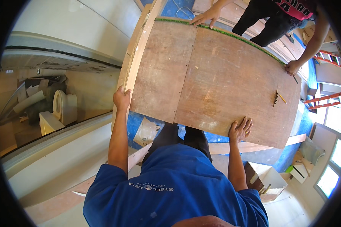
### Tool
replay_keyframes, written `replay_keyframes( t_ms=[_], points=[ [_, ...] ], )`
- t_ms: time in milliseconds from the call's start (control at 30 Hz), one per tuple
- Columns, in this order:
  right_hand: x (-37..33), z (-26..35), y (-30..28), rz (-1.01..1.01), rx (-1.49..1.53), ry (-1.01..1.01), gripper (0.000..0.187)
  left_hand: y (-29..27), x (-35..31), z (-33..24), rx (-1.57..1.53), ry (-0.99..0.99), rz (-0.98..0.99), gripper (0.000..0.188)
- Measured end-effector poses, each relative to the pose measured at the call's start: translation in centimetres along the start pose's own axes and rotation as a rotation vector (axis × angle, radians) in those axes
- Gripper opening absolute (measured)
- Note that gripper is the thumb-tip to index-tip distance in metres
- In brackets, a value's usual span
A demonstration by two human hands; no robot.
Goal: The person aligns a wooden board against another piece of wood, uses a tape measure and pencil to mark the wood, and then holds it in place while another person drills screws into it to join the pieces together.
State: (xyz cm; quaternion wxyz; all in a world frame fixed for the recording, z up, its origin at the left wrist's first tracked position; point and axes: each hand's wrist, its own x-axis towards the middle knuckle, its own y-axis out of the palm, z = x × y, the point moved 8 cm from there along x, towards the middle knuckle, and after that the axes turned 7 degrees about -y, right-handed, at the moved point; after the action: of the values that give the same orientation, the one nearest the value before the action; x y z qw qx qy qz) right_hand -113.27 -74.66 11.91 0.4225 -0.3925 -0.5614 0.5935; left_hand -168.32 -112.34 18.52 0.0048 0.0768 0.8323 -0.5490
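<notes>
A white toilet (pixel 67 108) sits on the left, with an orange ladder (pixel 324 97) and bright window (pixel 338 153) on the right.

Flat, brown, scuffed plywood worktop (pixel 231 83), marked with pale scrapes and crossed by a seam nearer its left end. Along that left end, a long, pale, unpainted wooden board (pixel 135 63). Along the far edge, a narrow green strip (pixel 236 35), stretched out lengthwise.

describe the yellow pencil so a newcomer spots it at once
Find the big brown plywood panel under the person's right hand. On its right-hand part lies the yellow pencil: slim and straight, unlike the dark, jagged piece just left of it.
</notes>
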Motion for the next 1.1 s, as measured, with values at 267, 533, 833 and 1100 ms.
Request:
replay_keyframes(
  t_ms=[267,533,833,1100],
  points=[
    [0.13,0.09,-0.02,0.0,0.003,0.004,0.07,0.08,0.45,0.09,-0.008,-0.005,0.041,0.029],
    [0.11,0.25,-0.26,-0.01,0.005,-0.01,0.069,0.62,0.73,0.74,0.02,0.052,0.001,0.029],
    [0.03,0.17,-0.23,-0.026,0.013,-0.015,0.069,0.19,0.37,0.39,0.044,0.062,-0.032,0.03],
    [-0.16,0.03,0.14,-0.022,0.025,-0.008,0.069,-0.13,0.52,0.18,0.044,0.067,0.005,0.03]
  ],
)
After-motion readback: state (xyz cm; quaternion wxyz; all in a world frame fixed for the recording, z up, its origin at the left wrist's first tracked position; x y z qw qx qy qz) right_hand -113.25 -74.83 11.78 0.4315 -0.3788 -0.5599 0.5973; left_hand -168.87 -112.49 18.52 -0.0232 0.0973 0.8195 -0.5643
